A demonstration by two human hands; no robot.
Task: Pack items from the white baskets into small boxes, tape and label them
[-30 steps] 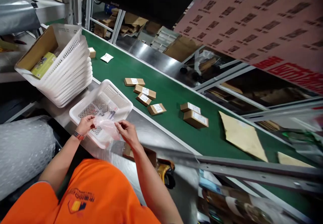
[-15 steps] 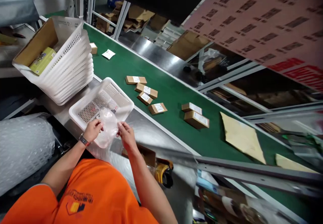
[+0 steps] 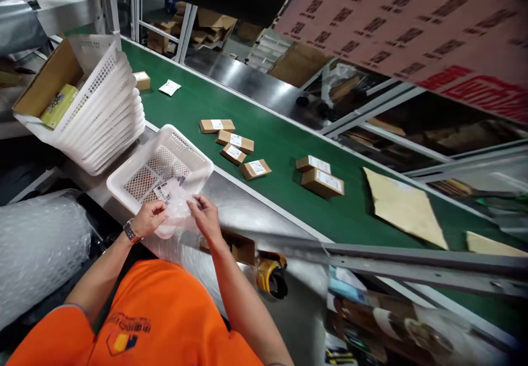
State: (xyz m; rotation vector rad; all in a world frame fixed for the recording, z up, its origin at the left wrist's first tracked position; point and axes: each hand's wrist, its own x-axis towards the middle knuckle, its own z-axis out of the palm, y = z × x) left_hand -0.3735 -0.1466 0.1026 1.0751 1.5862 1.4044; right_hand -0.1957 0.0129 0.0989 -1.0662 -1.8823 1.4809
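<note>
Between my hands is a clear plastic bubble wrap piece [image 3: 180, 200], held over the near side of a white plastic basket [image 3: 117, 181]. My left hand [image 3: 150, 217], with a watch on its wrist, pinches the wrap's left edge. On the right edge, the fingers of my right hand [image 3: 204, 214] are closed on it. Inside the basket, beside the wrap, lies a small item with a printed white label [image 3: 164, 191], partly covered by the plastic.
Nested white baskets [image 3: 103, 118] stand at left, the top one holding an open carton [image 3: 49, 74]. A green conveyor belt [image 3: 280, 146] bears several small boxes [image 3: 235, 141] and a yellow envelope [image 3: 402, 206]. A tape dispenser [image 3: 270, 275] and bubble wrap roll [image 3: 41, 250] are nearby.
The bubble wrap has been lowered and flattened between my hands, revealing more of the labelled item in the basket. The head view has shifted slightly.
</note>
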